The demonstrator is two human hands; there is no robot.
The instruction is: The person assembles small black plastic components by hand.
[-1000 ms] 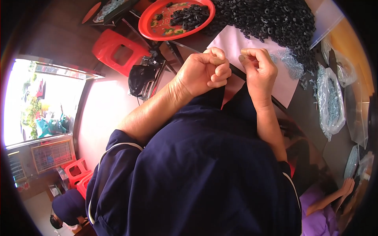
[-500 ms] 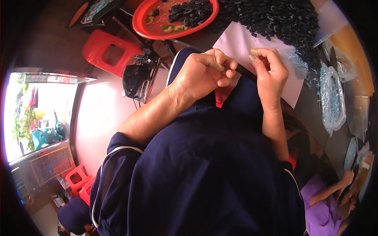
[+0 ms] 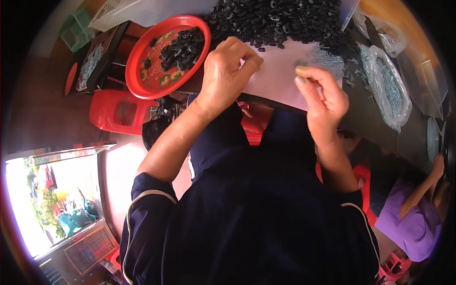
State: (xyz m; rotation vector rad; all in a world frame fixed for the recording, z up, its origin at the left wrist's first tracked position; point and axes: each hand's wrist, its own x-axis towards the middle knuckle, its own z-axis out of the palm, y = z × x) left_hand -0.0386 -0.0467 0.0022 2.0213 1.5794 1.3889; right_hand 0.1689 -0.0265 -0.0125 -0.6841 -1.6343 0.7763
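Note:
My left hand (image 3: 227,71) is over the near edge of the pale pink sheet (image 3: 275,76), back upward. Its fingers are curled with thumb and forefinger pressed together; what they hold, if anything, is hidden. Above the sheet's right part, my right hand (image 3: 327,100) pinches thumb and forefinger together, and anything between them is too small to make out. Beyond the hands spreads a big heap of small black plastic parts (image 3: 275,21). Beside the right fingertips lies a scatter of tiny silvery-blue springs (image 3: 325,59).
A red basin (image 3: 135,78) holding more black parts stands at left, near a red stool (image 3: 102,111). On the right, a clear plastic bag (image 3: 387,88) of silvery-blue pieces lies on the dark table. A person in purple (image 3: 411,223) sits at the lower right, one arm reaching to the table.
My left hand has turned from palm showing to back showing and moved away from the right hand. My right hand keeps its pinch. The whole view has shifted.

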